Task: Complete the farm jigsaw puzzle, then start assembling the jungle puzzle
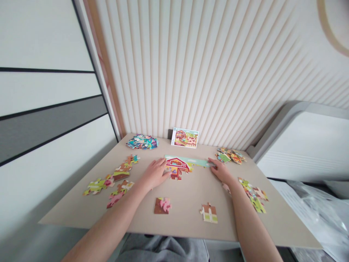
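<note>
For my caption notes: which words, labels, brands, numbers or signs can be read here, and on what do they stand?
None can be read.
The picture card against the wall shows a farm drawing; any print is too small to tell.
The joined puzzle pieces between the left hand and right hand show pictures only.

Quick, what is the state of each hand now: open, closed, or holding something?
Left hand: open, fingers laid against the joined puzzle pieces, gripping nothing.
Right hand: open, fingers at their right end.
</note>
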`<state>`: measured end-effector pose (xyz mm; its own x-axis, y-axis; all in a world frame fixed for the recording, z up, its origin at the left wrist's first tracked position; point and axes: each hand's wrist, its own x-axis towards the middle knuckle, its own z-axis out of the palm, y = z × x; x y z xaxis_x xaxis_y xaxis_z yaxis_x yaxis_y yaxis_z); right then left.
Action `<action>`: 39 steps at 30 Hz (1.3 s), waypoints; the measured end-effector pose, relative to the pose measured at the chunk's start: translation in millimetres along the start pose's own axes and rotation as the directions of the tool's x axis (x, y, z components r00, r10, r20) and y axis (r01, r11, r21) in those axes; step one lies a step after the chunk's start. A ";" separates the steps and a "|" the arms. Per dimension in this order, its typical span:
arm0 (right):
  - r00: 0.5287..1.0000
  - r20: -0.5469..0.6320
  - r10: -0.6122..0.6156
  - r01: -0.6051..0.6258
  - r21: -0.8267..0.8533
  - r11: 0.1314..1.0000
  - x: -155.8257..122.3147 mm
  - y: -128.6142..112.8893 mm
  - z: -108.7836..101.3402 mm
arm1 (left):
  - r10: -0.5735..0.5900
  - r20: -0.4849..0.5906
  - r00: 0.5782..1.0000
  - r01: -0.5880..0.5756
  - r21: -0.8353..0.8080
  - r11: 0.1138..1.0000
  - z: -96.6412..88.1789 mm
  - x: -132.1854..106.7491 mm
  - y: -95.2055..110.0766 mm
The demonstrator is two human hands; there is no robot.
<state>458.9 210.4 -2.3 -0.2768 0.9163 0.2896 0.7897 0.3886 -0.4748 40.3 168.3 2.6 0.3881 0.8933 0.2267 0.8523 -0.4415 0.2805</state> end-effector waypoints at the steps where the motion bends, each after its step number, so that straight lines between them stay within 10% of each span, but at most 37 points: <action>1: 1.000 0.001 0.002 -0.002 0.006 1.000 -0.1 -0.8 -0.1 | 0.001 0.002 1.000 -0.001 0.001 1.000 -0.2 0.0 0.2; 20: 0.947 -0.211 0.242 -0.264 -0.084 0.961 -6.6 2.1 -10.0 | 0.035 -0.019 0.999 -0.034 0.024 0.999 -4.7 -1.6 2.5; 39: 0.893 -0.177 0.414 -0.440 -0.146 0.886 -8.4 -12.6 -13.6 | -0.002 -0.109 0.994 -0.005 -0.064 0.998 -7.2 4.9 0.9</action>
<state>458.6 196.5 12.6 0.1773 0.9617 0.2092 0.9013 -0.0733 -0.4269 40.5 171.7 10.7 0.3459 0.8795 0.3267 0.8263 -0.4505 0.3380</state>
